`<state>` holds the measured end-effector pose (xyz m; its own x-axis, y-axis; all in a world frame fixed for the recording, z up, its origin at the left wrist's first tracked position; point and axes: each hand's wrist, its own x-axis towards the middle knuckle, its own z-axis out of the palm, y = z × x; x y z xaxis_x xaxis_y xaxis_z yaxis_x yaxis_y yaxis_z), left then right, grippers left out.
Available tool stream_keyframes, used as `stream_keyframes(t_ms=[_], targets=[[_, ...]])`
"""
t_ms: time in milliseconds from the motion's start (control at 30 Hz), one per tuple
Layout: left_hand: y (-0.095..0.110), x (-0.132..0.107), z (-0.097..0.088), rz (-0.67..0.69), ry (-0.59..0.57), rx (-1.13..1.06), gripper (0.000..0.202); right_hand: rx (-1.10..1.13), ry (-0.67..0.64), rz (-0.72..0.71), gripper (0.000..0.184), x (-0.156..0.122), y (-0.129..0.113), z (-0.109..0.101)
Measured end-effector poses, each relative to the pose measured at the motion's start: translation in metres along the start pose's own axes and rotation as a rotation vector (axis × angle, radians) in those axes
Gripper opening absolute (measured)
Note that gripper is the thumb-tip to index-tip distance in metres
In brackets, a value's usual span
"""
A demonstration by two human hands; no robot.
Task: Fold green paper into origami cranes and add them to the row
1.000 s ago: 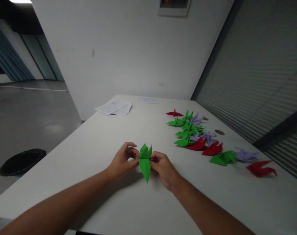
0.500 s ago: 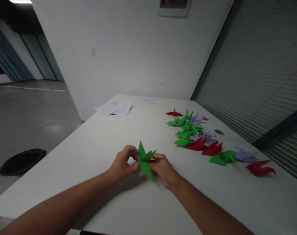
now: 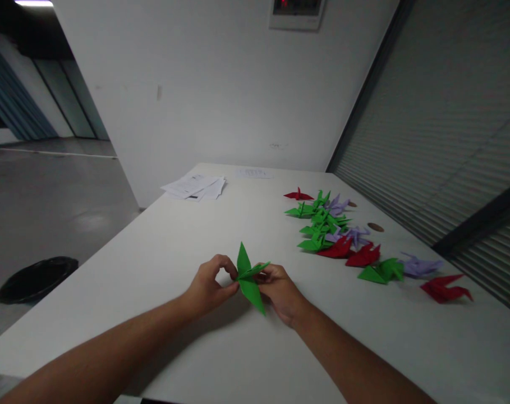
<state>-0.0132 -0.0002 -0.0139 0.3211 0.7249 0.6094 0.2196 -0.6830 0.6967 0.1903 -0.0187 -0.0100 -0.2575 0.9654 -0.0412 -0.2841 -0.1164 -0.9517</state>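
Note:
A green folded paper figure (image 3: 249, 278) is held just above the white table (image 3: 162, 264) in front of me. My left hand (image 3: 208, 283) pinches its left side, thumb and forefinger closed on a pointed flap. My right hand (image 3: 282, 290) pinches the right side, where another flap sticks out. One point of the paper stands up, another points down toward me.
Several finished paper cranes in green, red and lilac (image 3: 334, 230) lie in a row along the table's right side, a red one (image 3: 444, 289) nearest. White printed sheets (image 3: 194, 186) lie at the far end. A black round object (image 3: 36, 278) sits on the floor at left.
The green figure has turned in my fingers: its two upper flaps have spread, one now pointing up and one sideways. Both hands stayed in place.

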Motion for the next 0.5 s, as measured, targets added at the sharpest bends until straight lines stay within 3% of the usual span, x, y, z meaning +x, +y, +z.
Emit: stream_keyframes(t_ms=[233,367,500], targets=[[0.0042,0.0062,-0.0046,-0.061,0.007,0.025,0.015,-0.291,0.007,-0.3,0.017,-0.0004,-0.0029,-0.0042],[0.001,0.0085,-0.005,-0.047,-0.004,-0.043,0.029,-0.341,-0.011,-0.354,0.011,-0.0009,-0.0006,-0.0056],[-0.0048,0.0083,-0.0045,-0.082,-0.032,-0.008,0.029,-0.405,0.049,-0.354,0.007,-0.0002,-0.0026,-0.0066]])
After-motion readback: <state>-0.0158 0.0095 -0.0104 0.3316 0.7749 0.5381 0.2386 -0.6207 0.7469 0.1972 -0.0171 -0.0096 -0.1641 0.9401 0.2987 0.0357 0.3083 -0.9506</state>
